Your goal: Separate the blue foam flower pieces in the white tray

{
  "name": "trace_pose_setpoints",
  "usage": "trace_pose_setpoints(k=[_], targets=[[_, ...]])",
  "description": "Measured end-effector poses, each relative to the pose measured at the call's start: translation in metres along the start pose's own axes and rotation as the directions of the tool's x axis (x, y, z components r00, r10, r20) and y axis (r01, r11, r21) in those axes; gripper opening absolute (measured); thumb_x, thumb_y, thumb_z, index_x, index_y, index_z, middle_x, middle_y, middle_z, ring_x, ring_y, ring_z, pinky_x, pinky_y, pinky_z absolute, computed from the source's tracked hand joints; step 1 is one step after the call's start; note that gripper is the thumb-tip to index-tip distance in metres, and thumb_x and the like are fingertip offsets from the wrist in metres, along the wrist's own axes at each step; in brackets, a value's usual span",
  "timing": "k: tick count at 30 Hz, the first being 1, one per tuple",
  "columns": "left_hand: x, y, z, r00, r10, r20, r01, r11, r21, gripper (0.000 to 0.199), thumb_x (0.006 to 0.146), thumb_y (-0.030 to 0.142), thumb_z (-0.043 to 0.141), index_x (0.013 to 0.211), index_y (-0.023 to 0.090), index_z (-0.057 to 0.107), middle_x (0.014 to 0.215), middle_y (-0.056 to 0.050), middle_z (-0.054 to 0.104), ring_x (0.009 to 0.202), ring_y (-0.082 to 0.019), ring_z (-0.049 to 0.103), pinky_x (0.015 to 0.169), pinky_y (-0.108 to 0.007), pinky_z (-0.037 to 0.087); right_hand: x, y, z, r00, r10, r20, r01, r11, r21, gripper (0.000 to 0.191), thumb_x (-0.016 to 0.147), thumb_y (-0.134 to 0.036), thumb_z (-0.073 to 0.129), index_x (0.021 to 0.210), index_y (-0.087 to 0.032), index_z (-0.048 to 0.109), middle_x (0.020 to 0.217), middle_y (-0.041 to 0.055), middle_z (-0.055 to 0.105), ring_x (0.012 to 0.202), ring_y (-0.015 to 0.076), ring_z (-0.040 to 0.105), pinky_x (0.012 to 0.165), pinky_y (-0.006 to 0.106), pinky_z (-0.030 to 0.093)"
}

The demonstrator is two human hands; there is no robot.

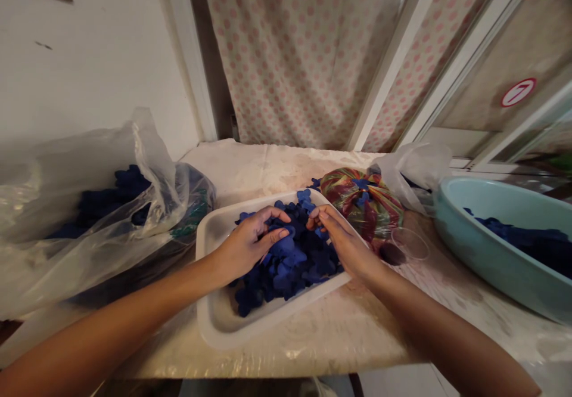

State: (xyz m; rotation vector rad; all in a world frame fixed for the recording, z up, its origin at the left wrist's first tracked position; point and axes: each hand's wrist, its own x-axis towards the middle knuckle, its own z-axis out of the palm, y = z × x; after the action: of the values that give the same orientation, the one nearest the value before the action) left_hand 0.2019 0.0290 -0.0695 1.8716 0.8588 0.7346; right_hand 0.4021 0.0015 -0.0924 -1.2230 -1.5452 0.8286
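A white tray (210,319) holds a heap of dark blue flower-shaped petal pieces (286,266), like cut fabric. Over the heap's left side, my left hand (252,239) pinches a blue petal piece (282,243) between thumb and fingers. My right hand (337,233) is above the tray's right side with its thumb and fingertips pressed together. Whatever lies between those fingertips is too small to make out. The two hands face each other a short gap apart, and the fingers partly hide the pieces beneath.
Clear plastic bags (152,200) with dark blue pieces lie at left. Behind the tray's right corner sits a striped red-and-green bag (357,200), with a clear cup (409,244) near it. A light-blue basin (482,260) holds more pieces at right. The plastic-covered table (313,343) ends in front.
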Motion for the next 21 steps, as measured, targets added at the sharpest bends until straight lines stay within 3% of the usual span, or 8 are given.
trace_pose_setpoints(k=[6, 9, 14, 17, 21], targets=[[0.001, -0.002, 0.000, 0.997, 0.080, -0.017, -0.077, 0.988, 0.137, 0.018, 0.088, 0.030, 0.042, 0.103, 0.021, 0.045, 0.063, 0.006, 0.039, 0.048, -0.008, 0.033, 0.045, -0.020, 0.028, 0.000, -0.006, -0.001, 1.000, -0.001, 0.031, 0.002, 0.999, -0.044, 0.022, 0.092, -0.038, 0.035, 0.084, -0.022, 0.048, 0.085, 0.0013, 0.051, 0.086, 0.0151, 0.048, 0.083, 0.027, 0.035], [0.001, -0.006, 0.001, 0.992, 0.121, -0.022, -0.110, 0.956, 0.273, 0.016, 0.090, 0.027, 0.036, 0.104, 0.021, 0.043, 0.069, 0.004, 0.045, 0.055, -0.009, 0.042, 0.053, -0.022, 0.036, 0.002, -0.007, 0.000, 0.998, -0.047, 0.047, 0.051, 0.994, -0.098, 0.017, 0.090, -0.036, 0.041, 0.086, -0.021, 0.047, 0.083, 0.0005, 0.048, 0.081, 0.0140, 0.047, 0.076, 0.025, 0.037], [-0.002, -0.011, 0.000, 0.986, 0.098, 0.134, -0.148, 0.886, 0.439, 0.020, 0.092, 0.026, 0.032, 0.109, 0.023, 0.041, 0.082, 0.000, 0.054, 0.070, -0.013, 0.055, 0.068, -0.028, 0.042, -0.001, -0.018, -0.003, 0.979, -0.196, 0.049, 0.202, 0.943, -0.266, 0.022, 0.090, -0.034, 0.044, 0.074, -0.019, 0.048, 0.073, -0.0006, 0.050, 0.070, 0.0125, 0.048, 0.067, 0.025, 0.037], [-0.005, -0.011, -0.002, 0.974, 0.114, 0.194, -0.191, 0.875, 0.444, 0.020, 0.091, 0.027, 0.038, 0.110, 0.025, 0.042, 0.091, -0.001, 0.057, 0.081, -0.015, 0.058, 0.075, -0.029, 0.044, -0.007, -0.031, -0.034, 0.945, -0.325, 0.045, 0.313, 0.851, -0.421, 0.025, 0.089, -0.034, 0.046, 0.070, -0.019, 0.052, 0.074, 0.0010, 0.056, 0.072, 0.0138, 0.053, 0.069, 0.027, 0.039], [-0.006, -0.009, -0.004, 0.966, 0.160, 0.202, -0.239, 0.849, 0.472, 0.023, 0.085, 0.027, 0.051, 0.108, 0.025, 0.048, 0.096, -0.002, 0.057, 0.092, -0.017, 0.056, 0.083, -0.031, 0.043, -0.010, -0.035, -0.116, 0.926, -0.373, 0.051, 0.305, 0.664, -0.682, 0.022, 0.085, -0.033, 0.051, 0.070, -0.020, 0.061, 0.079, 0.0055, 0.064, 0.078, 0.0186, 0.058, 0.073, 0.032, 0.043]])
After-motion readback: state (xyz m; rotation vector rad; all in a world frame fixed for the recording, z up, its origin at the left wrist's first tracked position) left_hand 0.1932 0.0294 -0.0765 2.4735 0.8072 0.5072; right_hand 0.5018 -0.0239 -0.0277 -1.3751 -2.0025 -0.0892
